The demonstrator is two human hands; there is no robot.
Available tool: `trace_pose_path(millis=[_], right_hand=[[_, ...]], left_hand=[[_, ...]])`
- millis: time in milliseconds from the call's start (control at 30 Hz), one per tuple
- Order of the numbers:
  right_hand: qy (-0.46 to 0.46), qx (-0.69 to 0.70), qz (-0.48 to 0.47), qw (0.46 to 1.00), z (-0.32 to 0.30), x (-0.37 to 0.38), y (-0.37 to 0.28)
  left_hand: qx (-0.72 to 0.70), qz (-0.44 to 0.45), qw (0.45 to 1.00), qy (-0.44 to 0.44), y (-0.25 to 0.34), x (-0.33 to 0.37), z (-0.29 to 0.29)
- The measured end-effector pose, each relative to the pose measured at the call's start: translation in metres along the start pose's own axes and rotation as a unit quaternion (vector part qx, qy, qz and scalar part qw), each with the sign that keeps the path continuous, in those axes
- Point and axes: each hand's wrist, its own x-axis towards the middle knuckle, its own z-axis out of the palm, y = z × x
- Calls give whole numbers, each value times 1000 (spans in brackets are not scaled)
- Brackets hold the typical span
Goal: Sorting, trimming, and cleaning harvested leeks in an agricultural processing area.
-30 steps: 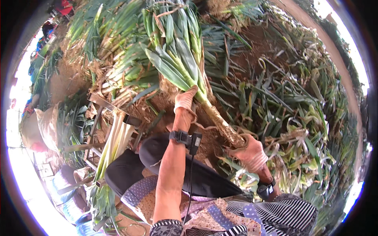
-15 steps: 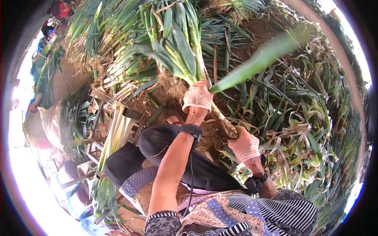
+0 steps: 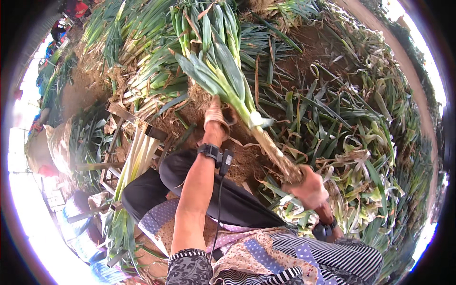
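Observation:
A long leek (image 3: 237,102) slants across the middle, its green leaves toward the far side and its lower shaft wrapped in brown, dirty skin. My right hand (image 3: 309,188), in a pinkish work glove, is closed around the brown lower end. Left of the shaft, my left hand (image 3: 217,118), also gloved, is apart from the leek with its fingers spread. Beneath the held leek's leaves lie more green leeks (image 3: 228,28), their roots (image 3: 199,95) close to my left fingertips.
Peeled white leeks (image 3: 140,156) rest in a metal frame (image 3: 114,126) at left. Discarded leaves (image 3: 351,190) are heaped at right. Several unpeeled leeks (image 3: 147,80) lie piled at the far left. My bent knee (image 3: 178,166) is just below my left hand.
My left hand has let go of the leek and moved left. My right hand has moved a little right and nearer with the brown end. The loose leaf that stuck out right is gone from the shaft.

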Motion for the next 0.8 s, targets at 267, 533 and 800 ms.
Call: trace_pose_path(millis=[267, 533, 800], right_hand=[[67, -84, -175, 979, 6, -27, 58], [54, 89, -64, 993, 79, 92, 38], [-125, 559, -114, 812, 106, 176, -79]], left_hand=[[-83, 6, 980, -183, -20, -53, 36], [-127, 129, 958, -222, -2, -53, 34], [-124, 140, 968, -169, 6, -50, 28]])
